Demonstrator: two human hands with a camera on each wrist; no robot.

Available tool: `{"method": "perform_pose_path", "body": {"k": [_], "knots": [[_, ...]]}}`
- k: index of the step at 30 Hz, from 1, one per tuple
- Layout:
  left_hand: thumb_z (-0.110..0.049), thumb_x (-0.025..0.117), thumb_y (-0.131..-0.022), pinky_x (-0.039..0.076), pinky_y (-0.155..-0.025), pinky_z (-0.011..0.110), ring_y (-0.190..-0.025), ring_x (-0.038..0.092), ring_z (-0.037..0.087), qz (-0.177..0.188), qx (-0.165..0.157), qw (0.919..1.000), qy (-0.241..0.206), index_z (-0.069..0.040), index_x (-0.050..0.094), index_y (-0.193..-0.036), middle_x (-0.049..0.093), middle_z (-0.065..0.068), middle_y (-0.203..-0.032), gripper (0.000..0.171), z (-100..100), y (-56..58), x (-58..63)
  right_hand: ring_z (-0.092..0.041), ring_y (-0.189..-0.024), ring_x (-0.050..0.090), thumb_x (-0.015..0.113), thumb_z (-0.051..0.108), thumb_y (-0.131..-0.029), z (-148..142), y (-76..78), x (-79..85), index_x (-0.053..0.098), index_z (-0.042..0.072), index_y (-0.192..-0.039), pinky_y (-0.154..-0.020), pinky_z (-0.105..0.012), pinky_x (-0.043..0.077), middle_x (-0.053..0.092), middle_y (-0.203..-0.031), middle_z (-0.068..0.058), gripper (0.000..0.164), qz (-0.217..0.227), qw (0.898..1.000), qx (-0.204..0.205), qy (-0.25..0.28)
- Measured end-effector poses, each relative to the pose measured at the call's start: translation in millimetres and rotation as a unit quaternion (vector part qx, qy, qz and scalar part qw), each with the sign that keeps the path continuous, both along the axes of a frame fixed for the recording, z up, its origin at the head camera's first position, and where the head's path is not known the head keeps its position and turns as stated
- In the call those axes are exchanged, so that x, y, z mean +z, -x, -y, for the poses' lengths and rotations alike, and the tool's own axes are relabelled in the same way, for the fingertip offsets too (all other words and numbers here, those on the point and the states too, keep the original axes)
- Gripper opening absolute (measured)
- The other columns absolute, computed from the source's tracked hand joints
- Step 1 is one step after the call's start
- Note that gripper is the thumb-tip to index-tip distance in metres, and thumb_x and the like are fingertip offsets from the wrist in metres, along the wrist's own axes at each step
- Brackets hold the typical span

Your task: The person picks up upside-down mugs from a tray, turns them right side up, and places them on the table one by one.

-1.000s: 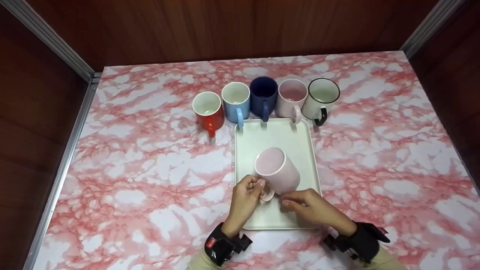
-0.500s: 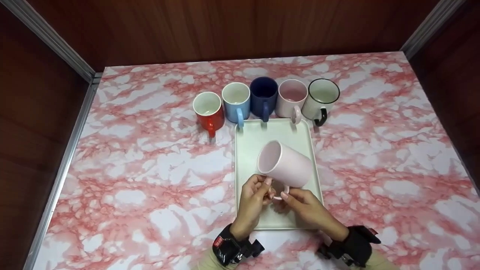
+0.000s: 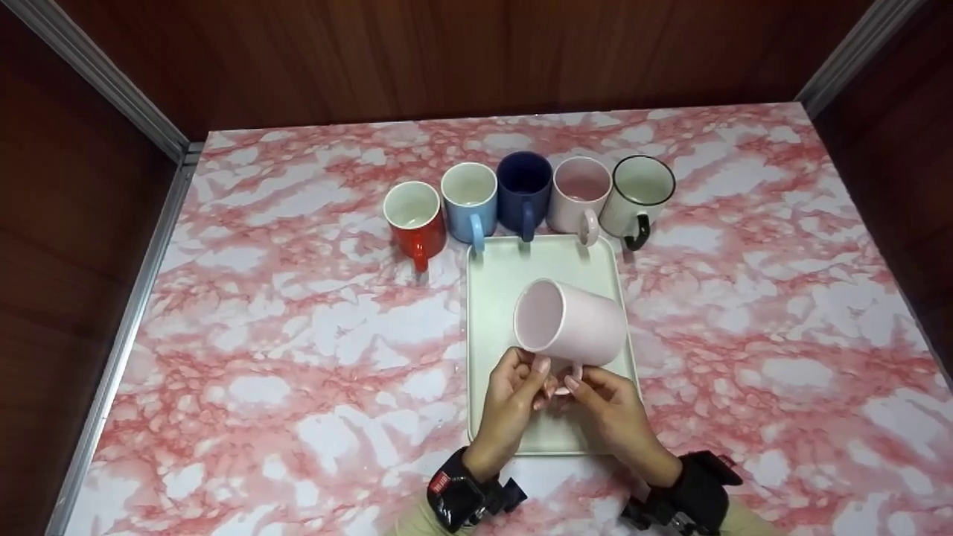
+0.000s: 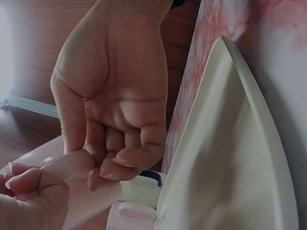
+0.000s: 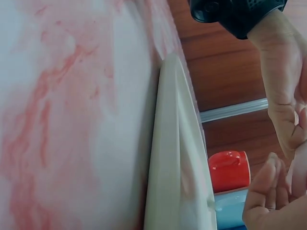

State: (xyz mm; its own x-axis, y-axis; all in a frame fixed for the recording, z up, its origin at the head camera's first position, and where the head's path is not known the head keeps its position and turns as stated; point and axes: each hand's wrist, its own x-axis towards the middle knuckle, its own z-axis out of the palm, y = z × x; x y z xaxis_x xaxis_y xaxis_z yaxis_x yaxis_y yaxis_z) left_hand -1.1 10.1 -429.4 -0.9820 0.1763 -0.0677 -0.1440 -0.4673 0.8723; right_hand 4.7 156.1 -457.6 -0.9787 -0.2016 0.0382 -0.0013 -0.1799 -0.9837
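Observation:
A pale pink mug point(image 3: 592, 324) is held tilted on its side above the cream tray point(image 3: 495, 298), its mouth toward the left and its handle hanging down. My left hand point(image 3: 510, 406) pinches the handle near the rim end. From the other side, my right hand point(image 3: 618, 417) pinches the same handle between thumb and fingers. In the left wrist view, the left hand point(image 4: 115, 100) has thumb and fingers on the handle point(image 4: 72, 164), and its other fingers are curled. The right wrist view shows only part of the right hand point(image 5: 271, 201) at the lower right.
Behind the tray stand a red mug point(image 3: 417, 238), a light blue mug point(image 3: 467, 219), a dark blue mug point(image 3: 514, 212), another pink mug point(image 3: 569, 212) and a white mug with black rim point(image 3: 618, 216). Wooden panels point(image 3: 476, 59) enclose the marbled table point(image 3: 298, 335).
The pink mug has tipped further onto its side and shifted slightly right. My right hand, earlier beside the mug's base, now grips the handle. The left hand has moved a little right.

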Motion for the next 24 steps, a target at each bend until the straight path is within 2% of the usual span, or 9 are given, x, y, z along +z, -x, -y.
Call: {"method": "perform_pose_path", "body": {"k": [7,12,15,17,21,24], "knots": [[-0.001,0.046,-0.093,0.042,-0.055,0.020,-0.063,0.051,0.010,-0.002,-0.001,1.0000,0.006,0.006,0.044,-0.097,0.053,0.004,-0.072,0.008,-2,0.3,-3.8,-0.015,-0.077,0.063,0.049,-0.007,-0.090,-2,-2.1,5.7,0.049,-0.027,-0.096,-0.068,-0.032,0.052,0.065,-0.085,-0.007,0.021,-0.002,0.999,-0.039,0.022],[-0.003,0.047,-0.094,0.049,-0.064,0.028,-0.069,0.055,0.011,-0.011,0.006,0.9980,0.062,0.012,0.047,-0.097,0.057,0.006,-0.075,0.016,-3,0.7,-9.7,-0.016,-0.078,0.064,0.049,-0.009,-0.089,-6,-2.1,7.4,0.048,-0.027,-0.096,-0.067,-0.031,0.052,0.065,-0.087,-0.010,0.019,-0.014,0.997,-0.049,0.052],[-0.004,0.049,-0.093,0.050,-0.072,0.037,-0.073,0.057,0.012,-0.022,0.012,0.9944,0.102,0.014,0.051,-0.100,0.060,0.011,-0.080,0.020,-3,0.9,-12.9,-0.020,-0.080,0.063,0.051,-0.004,-0.089,-10,-1.4,3.4,0.047,-0.026,-0.096,-0.066,-0.033,0.052,0.064,-0.088,-0.015,0.023,-0.030,0.996,-0.040,0.074],[-0.005,0.050,-0.093,0.049,-0.076,0.042,-0.076,0.058,0.013,-0.028,0.014,0.9924,0.119,0.013,0.054,-0.101,0.061,0.014,-0.084,0.020,-3,1.1,-14.7,-0.024,-0.082,0.063,0.051,-0.001,-0.090,-14,0.1,-5.3,0.045,-0.026,-0.099,-0.067,-0.036,0.053,0.064,-0.089,-0.020,0.027,-0.037,0.995,-0.026,0.088],[-0.004,0.051,-0.092,0.048,-0.079,0.044,-0.081,0.060,0.017,-0.047,0.008,0.9887,0.142,0.013,0.057,-0.101,0.063,0.019,-0.089,0.021,-2,1.9,-17.3,-0.032,-0.085,0.063,0.048,0.002,-0.093,-24,3.9,-24.4,0.045,-0.024,-0.103,-0.070,-0.042,0.052,0.062,-0.095,-0.026,0.028,-0.060,0.993,0.010,0.097],[-0.003,0.051,-0.092,0.049,-0.077,0.039,-0.082,0.061,0.022,-0.068,-0.004,0.9829,0.171,0.013,0.059,-0.100,0.063,0.020,-0.092,0.020,-1,3.4,-19.2,-0.034,-0.083,0.064,0.047,0.000,-0.093,-26,3.9,-15.3,0.045,-0.024,-0.101,-0.071,-0.045,0.051,0.062,-0.094,-0.027,0.025,-0.076,0.994,0.012,0.082]]}}
